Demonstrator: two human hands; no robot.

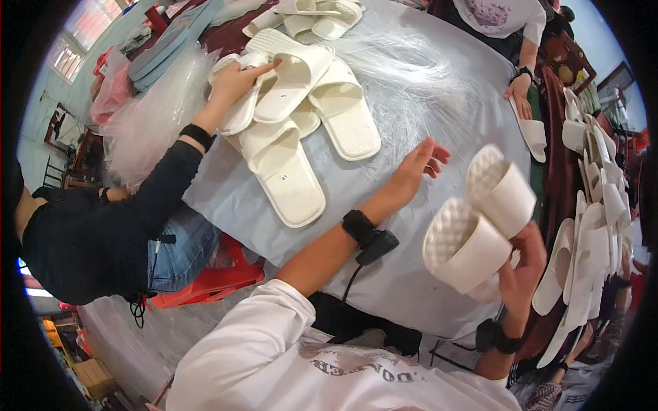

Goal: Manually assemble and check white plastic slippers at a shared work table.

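Note:
My right hand (524, 270) grips a pair of cream slide slippers (467, 250) by their near side. They are tilted above the table's right part, their dimpled soles and wide straps showing. My left hand (415, 168) is raised over the table, its fingers loosely curled and apart, with nothing in it. To its left lies a flat white slipper (291, 192), toe pointing toward me. Another slipper (349, 130) rests beside it, at the edge of a heap of cream slippers (284, 82). A co-worker's hand (236, 82) reaches onto that heap from the left.
Clear plastic bags (411, 65) spread over the cloth-covered table (384, 240). Many slippers stand in rows (589, 246) along the right. Another person's hand (521, 96) touches a slipper (531, 137) at the far right edge. A red stool (212, 281) stands at the left.

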